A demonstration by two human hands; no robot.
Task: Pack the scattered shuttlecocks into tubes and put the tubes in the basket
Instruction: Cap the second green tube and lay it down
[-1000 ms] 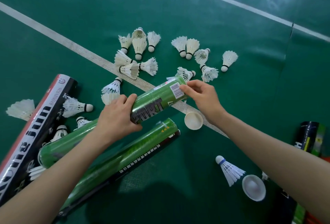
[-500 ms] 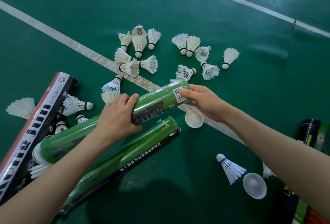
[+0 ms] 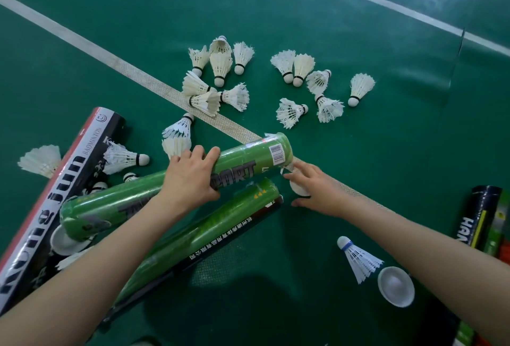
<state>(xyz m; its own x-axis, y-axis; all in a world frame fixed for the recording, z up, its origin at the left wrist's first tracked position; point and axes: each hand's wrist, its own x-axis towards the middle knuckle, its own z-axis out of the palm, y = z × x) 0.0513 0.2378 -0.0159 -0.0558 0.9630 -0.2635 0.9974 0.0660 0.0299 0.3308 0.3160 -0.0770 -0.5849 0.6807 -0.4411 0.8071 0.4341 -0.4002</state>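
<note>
Green tube [image 3: 248, 156] is gripped mid-length by the left hand [image 3: 190, 180]; the right hand [image 3: 320, 193] seems to pinch the white cap [image 3: 300, 192]. Capping is in hand. Next, seat it squarely on the tube's end.

Single head-worn wide-angle view, looking forward and steeply down from close above the left hand [image 3: 190, 177] and right hand [image 3: 317, 192]; floor [image 3: 386, 158] extends beyond them.

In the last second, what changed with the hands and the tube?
The right hand let go of the far end of the green tube and dropped to the floor, where its fingers and thumb now curl round the white cap. The left hand still grips the tube's middle. The scattered shuttlecocks and the second green tube lie as before.
</note>
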